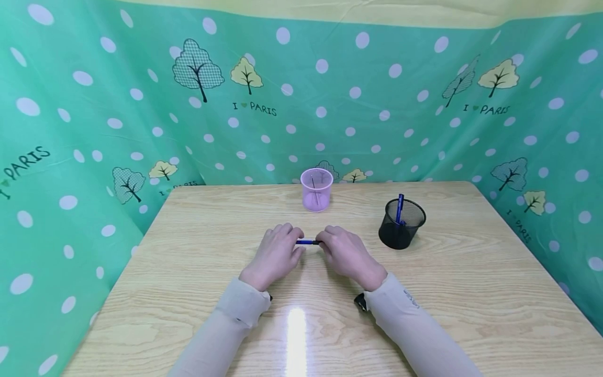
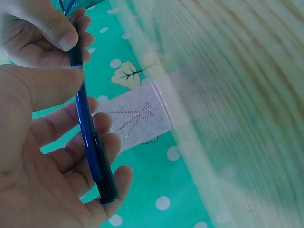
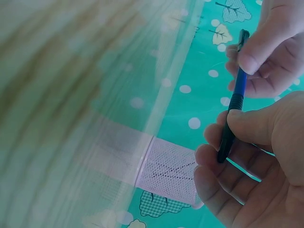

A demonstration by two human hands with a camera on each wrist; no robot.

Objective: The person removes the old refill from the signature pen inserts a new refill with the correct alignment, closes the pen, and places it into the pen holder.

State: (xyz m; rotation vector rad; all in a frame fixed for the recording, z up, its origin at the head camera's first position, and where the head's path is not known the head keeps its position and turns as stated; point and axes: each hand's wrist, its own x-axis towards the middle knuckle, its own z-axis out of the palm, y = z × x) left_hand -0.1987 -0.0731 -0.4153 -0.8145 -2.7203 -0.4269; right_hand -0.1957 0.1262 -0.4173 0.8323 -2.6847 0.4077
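A blue pen (image 1: 307,242) with a black grip and black clip lies crosswise between both hands above the table. My left hand (image 1: 278,253) holds its blue barrel near the clip end, thumb on one side and fingers on the other. In the left wrist view the clip (image 2: 105,173) lies along the curled fingers. My right hand (image 1: 346,252) pinches the black grip end between thumb and fingers; in the right wrist view the dark tip (image 3: 223,154) rests by the fingertips. Part of the barrel shows bare between the hands.
A lilac mesh pen cup (image 1: 316,203) stands at the table's back middle. To the right of the hands is a black mesh pen cup (image 1: 394,236) with a blue pen (image 1: 400,208) sticking up. Polka-dot green cloth (image 1: 320,131) hangs behind the wooden table (image 1: 226,220).
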